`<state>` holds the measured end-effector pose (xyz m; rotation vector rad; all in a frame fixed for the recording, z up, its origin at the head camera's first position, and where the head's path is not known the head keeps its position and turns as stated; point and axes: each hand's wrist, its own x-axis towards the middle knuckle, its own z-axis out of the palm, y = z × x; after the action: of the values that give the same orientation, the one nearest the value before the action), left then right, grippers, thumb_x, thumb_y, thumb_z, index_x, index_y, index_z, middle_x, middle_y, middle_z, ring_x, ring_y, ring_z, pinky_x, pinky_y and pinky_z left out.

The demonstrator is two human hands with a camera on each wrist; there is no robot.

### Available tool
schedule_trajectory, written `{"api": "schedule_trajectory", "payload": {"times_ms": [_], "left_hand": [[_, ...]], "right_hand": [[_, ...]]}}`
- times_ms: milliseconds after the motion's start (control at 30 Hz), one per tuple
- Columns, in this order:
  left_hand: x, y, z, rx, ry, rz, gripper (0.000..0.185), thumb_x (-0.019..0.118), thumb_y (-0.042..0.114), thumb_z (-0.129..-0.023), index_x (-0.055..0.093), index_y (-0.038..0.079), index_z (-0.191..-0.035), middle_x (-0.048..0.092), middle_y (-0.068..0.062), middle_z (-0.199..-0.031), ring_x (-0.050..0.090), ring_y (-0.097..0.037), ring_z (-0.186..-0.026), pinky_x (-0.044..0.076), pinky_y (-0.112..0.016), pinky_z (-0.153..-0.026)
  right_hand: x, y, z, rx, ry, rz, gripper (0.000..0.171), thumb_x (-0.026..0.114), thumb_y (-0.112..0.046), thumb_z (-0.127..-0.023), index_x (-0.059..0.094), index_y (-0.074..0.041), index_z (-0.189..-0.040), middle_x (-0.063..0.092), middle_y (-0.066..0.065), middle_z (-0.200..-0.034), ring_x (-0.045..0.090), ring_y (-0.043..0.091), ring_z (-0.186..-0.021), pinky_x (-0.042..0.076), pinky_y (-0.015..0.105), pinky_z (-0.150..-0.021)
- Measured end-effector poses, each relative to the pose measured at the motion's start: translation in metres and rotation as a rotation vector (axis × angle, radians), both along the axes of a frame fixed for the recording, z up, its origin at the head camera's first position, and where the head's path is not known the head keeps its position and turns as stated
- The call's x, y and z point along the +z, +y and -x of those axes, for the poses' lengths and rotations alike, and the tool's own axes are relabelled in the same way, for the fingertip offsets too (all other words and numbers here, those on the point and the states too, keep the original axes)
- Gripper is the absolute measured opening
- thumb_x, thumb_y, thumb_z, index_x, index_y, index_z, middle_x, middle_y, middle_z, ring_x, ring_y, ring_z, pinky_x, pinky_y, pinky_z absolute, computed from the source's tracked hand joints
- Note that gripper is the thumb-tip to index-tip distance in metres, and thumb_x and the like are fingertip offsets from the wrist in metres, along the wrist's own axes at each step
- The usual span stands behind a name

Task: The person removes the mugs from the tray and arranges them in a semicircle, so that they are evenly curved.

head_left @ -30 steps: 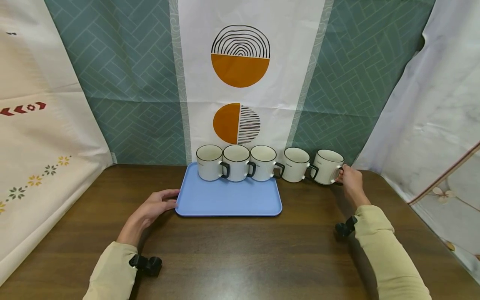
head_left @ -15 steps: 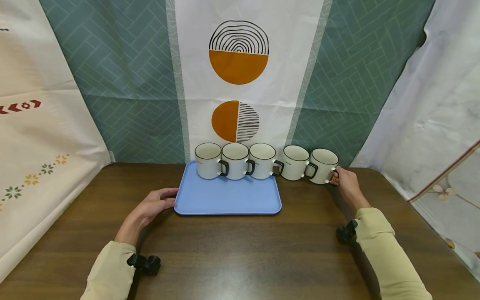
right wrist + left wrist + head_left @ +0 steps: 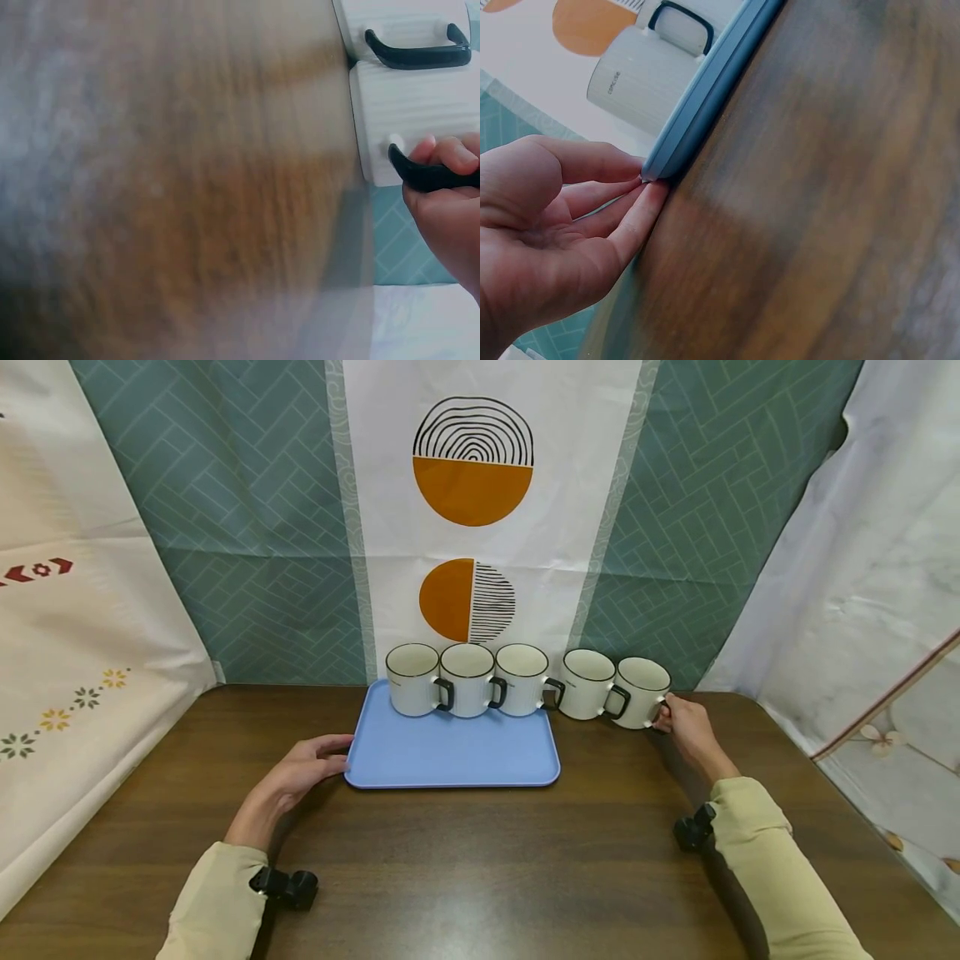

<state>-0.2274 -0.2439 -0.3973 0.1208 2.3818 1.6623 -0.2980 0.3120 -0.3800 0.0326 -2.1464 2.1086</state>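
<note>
While the left hand [image 3: 300, 772] rests with straight fingers touching the left edge of the blue tray [image 3: 450, 756], this tray lies flat on the wooden table [image 3: 480, 860], its long axis running left to right. Right of the tray, the rightmost mug [image 3: 637, 692] stands upright, handle pointing right, and the right hand [image 3: 686, 727] pinches this handle with curled fingers.
</note>
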Motion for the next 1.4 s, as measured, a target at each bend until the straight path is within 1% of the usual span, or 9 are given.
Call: {"api": "schedule_trajectory", "payload": {"times_ms": [133,267,433,533,633,800,967,1133,1400], "left_hand": [[0.000,0.000,0.000,-0.002,-0.002,-0.002,0.054,0.055,0.004,-0.095,0.034,-0.011,-0.143,0.032,-0.033,-0.145,0.035,-0.042,-0.129,0.025,-0.056,-0.108],[0.000,0.000,0.000,0.000,-0.002,-0.003,0.054,0.054,0.003,-0.095,0.034,-0.012,-0.143,0.033,-0.033,-0.145,0.036,-0.041,-0.128,0.026,-0.055,-0.108],[0.000,0.000,0.000,-0.006,0.000,-0.004,0.054,0.054,0.003,-0.095,0.033,-0.012,-0.142,0.032,-0.034,-0.144,0.037,-0.042,-0.128,0.027,-0.055,-0.108],[0.000,0.000,0.000,-0.006,-0.002,-0.005,0.054,0.054,0.003,-0.095,0.033,-0.012,-0.143,0.032,-0.033,-0.145,0.036,-0.042,-0.128,0.027,-0.054,-0.108],[0.000,0.000,0.000,-0.006,-0.007,-0.008,0.054,0.054,0.004,-0.095,0.033,-0.012,-0.143,0.032,-0.033,-0.145,0.036,-0.041,-0.129,0.027,-0.054,-0.108],[0.000,-0.001,0.001,-0.007,-0.021,-0.013,0.055,0.054,0.005,-0.096,0.032,-0.011,-0.144,0.031,-0.032,-0.146,0.037,-0.041,-0.129,0.028,-0.053,-0.108],[0.000,-0.001,0.001,-0.007,-0.030,-0.021,0.055,0.053,0.005,-0.096,0.031,-0.010,-0.145,0.030,-0.032,-0.147,0.038,-0.040,-0.129,0.031,-0.052,-0.107],[-0.001,-0.002,0.002,-0.007,-0.028,-0.025,0.055,0.053,0.004,-0.096,0.031,-0.010,-0.145,0.030,-0.032,-0.147,0.039,-0.040,-0.128,0.032,-0.051,-0.107],[0.001,-0.002,0.002,-0.009,-0.024,-0.034,0.054,0.054,0.004,-0.096,0.032,-0.012,-0.143,0.033,-0.032,-0.145,0.042,-0.038,-0.126,0.034,-0.049,-0.106]], "right_hand": [[0.004,0.000,-0.003,-0.042,-0.017,-0.145,0.038,0.033,-0.015,-0.104,0.049,-0.003,-0.072,0.046,-0.007,-0.062,0.045,0.004,-0.055,0.043,0.019,-0.060],[0.010,0.001,-0.006,-0.090,-0.035,-0.410,0.044,0.034,-0.024,-0.105,0.057,0.007,-0.083,0.056,-0.003,-0.068,0.054,0.008,-0.066,0.045,0.023,-0.069],[0.021,0.002,-0.010,-0.155,-0.065,-0.640,0.052,0.034,-0.031,-0.105,0.059,0.015,-0.108,0.063,0.021,-0.100,0.052,0.028,-0.096,0.040,0.040,-0.083],[0.028,0.001,-0.012,-0.184,-0.072,-0.619,0.052,0.034,-0.031,-0.104,0.053,0.014,-0.122,0.054,0.031,-0.122,0.047,0.040,-0.113,0.039,0.050,-0.095],[0.039,-0.002,-0.013,-0.214,-0.055,-0.613,0.053,0.033,-0.031,-0.103,0.049,0.012,-0.129,0.049,0.032,-0.130,0.041,0.045,-0.124,0.034,0.056,-0.101],[0.059,-0.014,-0.014,-0.239,0.018,-0.674,0.049,0.035,-0.030,-0.103,0.051,0.010,-0.127,0.051,0.030,-0.126,0.047,0.044,-0.116,0.039,0.054,-0.094],[0.070,-0.035,-0.013,-0.151,0.091,-0.696,0.043,0.036,-0.026,-0.103,0.055,0.008,-0.122,0.058,0.027,-0.118,0.056,0.041,-0.108,0.045,0.044,-0.084],[0.068,-0.062,-0.007,-0.033,0.109,-0.643,0.039,0.042,-0.023,-0.104,0.055,0.009,-0.121,0.061,0.027,-0.117,0.059,0.038,-0.107,0.047,0.032,-0.083],[0.054,-0.097,0.004,0.145,0.055,-0.572,0.039,0.041,-0.014,-0.103,0.050,0.013,-0.130,0.058,0.028,-0.125,0.056,0.037,-0.115,0.047,0.044,-0.093]]}}
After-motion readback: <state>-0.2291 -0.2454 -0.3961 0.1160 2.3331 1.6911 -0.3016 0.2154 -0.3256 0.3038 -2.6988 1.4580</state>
